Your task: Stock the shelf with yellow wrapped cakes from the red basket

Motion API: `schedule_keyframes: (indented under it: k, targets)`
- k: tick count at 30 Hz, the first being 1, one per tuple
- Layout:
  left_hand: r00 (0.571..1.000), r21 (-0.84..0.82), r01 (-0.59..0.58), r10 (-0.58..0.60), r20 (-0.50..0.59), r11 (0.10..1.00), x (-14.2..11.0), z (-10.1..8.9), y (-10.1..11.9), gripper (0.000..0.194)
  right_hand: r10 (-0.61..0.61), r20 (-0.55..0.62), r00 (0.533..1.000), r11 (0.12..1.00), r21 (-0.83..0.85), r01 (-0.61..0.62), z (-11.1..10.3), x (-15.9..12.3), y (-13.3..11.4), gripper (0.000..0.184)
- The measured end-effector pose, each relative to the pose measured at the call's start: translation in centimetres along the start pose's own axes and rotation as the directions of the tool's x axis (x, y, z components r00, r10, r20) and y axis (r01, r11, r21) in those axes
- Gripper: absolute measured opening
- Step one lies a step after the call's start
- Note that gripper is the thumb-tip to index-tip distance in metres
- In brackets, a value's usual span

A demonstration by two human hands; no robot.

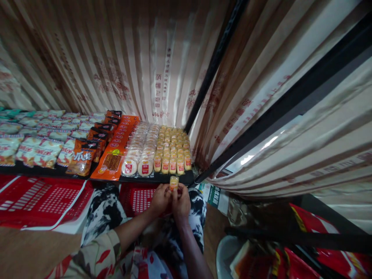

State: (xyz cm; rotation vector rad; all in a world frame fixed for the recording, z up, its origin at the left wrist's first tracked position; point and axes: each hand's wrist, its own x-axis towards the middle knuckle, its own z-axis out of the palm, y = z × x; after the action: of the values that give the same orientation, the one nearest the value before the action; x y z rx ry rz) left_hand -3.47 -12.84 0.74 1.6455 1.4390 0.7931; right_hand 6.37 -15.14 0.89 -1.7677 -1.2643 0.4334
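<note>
Between my two hands, just in front of the dark shelf's (162, 178) front edge, a small wrapped yellow snack (174, 183) stands upright. My left hand (161, 198) closes on its left side with bent fingers. From the right, my right hand (181, 199) pinches the same snack, its fingertips against the wrapper. Behind them, rows of similar yellow wrapped snacks (173, 151) sit at the shelf's right end. To their left are stacks of round, pale wrapped crackers (138, 155). I cannot make out how much each hand carries.
Left along the shelf lie a flat orange packet (116, 151), orange-black snack bags (83, 157) and many white bags (40, 149). Red baskets (46, 201) stand below. A printed curtain (130, 69) hangs behind, with a black post (215, 62). Red packages (314, 224) and a pale basin (225, 255) are lower right.
</note>
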Motion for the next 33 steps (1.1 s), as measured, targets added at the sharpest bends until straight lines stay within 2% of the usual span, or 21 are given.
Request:
schedule_keyframes:
  k: [8, 12, 16, 21, 26, 30, 33]
  targets:
    - [0.998, -0.016, -0.068, 0.068, 0.000, 0.998, 1.8, 0.9, 1.9, 0.027, 0.027, -0.075, 0.997, 1.000, 0.016, -0.025, -0.1, 1.9, -0.6, 0.043]
    - [0.995, -0.009, -0.096, 0.096, 0.001, 0.995, 2.6, 1.0, 2.3, 0.024, 0.000, -0.123, 0.992, 0.999, 0.046, 0.005, 0.1, 3.0, -0.4, 0.048]
    - [0.993, -0.011, -0.114, 0.115, 0.026, 0.993, 3.6, 1.1, 2.4, 0.030, -0.039, -0.165, 0.986, 0.999, -0.020, 0.037, 0.2, 3.8, -0.4, 0.047]
    - [0.977, 0.142, -0.214, 0.210, 0.043, 0.967, 4.3, 0.6, 3.1, 0.036, -0.049, -0.204, 0.978, 0.993, -0.119, 0.025, 0.2, 4.5, -0.8, 0.049]
    - [0.930, 0.379, -0.357, 0.364, 0.054, 0.854, 4.9, -0.5, 4.0, 0.031, -0.089, -0.225, 0.970, 0.983, -0.179, 0.049, 0.0, 5.1, -0.9, 0.048]
    - [0.862, 0.485, -0.471, 0.500, 0.076, 0.737, 5.6, -0.6, 3.7, 0.033, -0.114, -0.236, 0.965, 0.980, -0.185, 0.071, -0.1, 5.6, -1.0, 0.046]
    - [0.811, 0.541, -0.544, 0.566, 0.146, 0.641, 6.3, -0.5, 3.1, 0.037, -0.116, -0.241, 0.963, 0.984, -0.163, 0.078, 0.1, 5.9, -1.0, 0.046]
